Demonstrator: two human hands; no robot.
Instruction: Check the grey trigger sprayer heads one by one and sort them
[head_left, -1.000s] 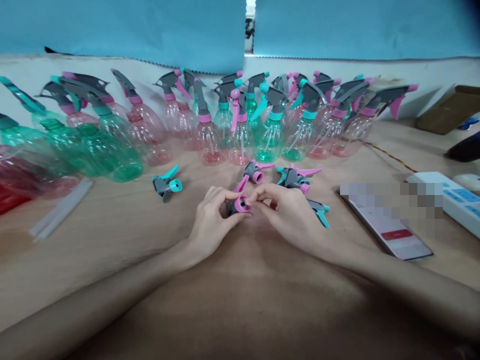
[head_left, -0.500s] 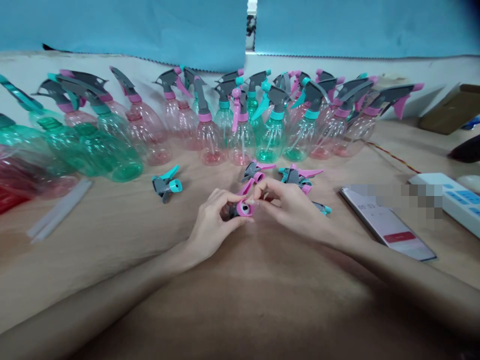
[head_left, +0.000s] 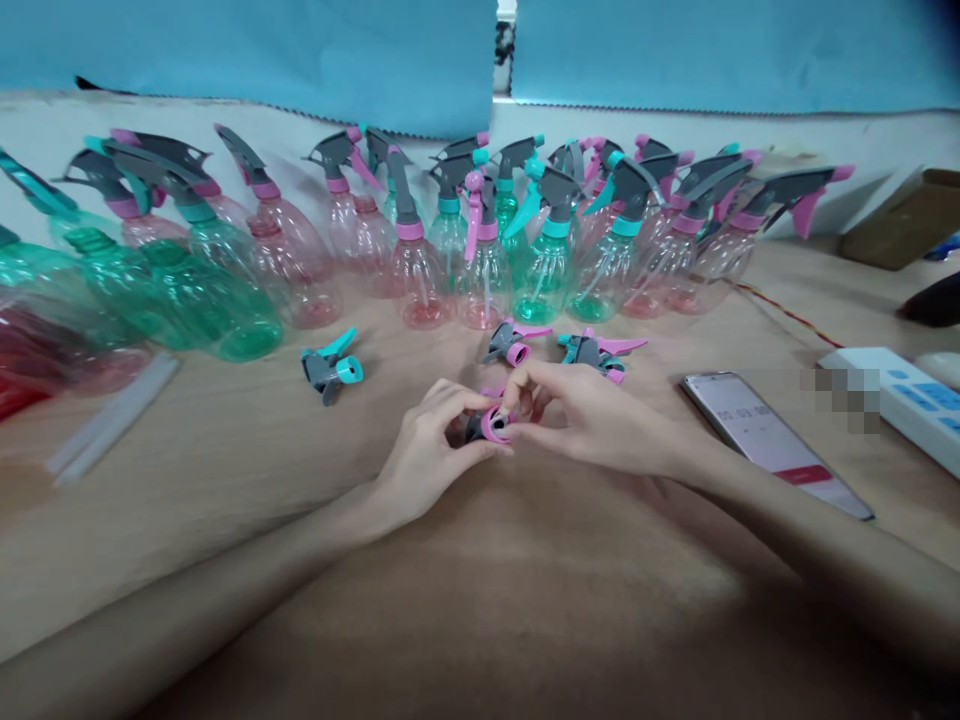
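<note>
My left hand (head_left: 426, 440) is closed around a grey spray trigger head (head_left: 476, 427), its pink collar turned toward my right hand (head_left: 581, 412). The right thumb and fingers pinch together at the collar's open mouth; whatever is between them is too small and hidden to name. Just beyond my hands lie a loose grey-and-pink trigger head (head_left: 506, 345) and a small group of pink and teal trigger heads (head_left: 596, 352). A teal-collared trigger head (head_left: 332, 368) rests to the left of my hands.
Several pink and green spray bottles (head_left: 541, 275) stand in rows along the wall, most with trigger heads on. Open green bottles (head_left: 214, 310) stand at left near thin whitish tubes (head_left: 112, 420). A phone (head_left: 772, 440) and a white power strip (head_left: 900, 395) lie at right.
My right hand has moved in against the pink collar, its fingertips now at the opening. The left hand still holds the trigger head, shifted very slightly.
</note>
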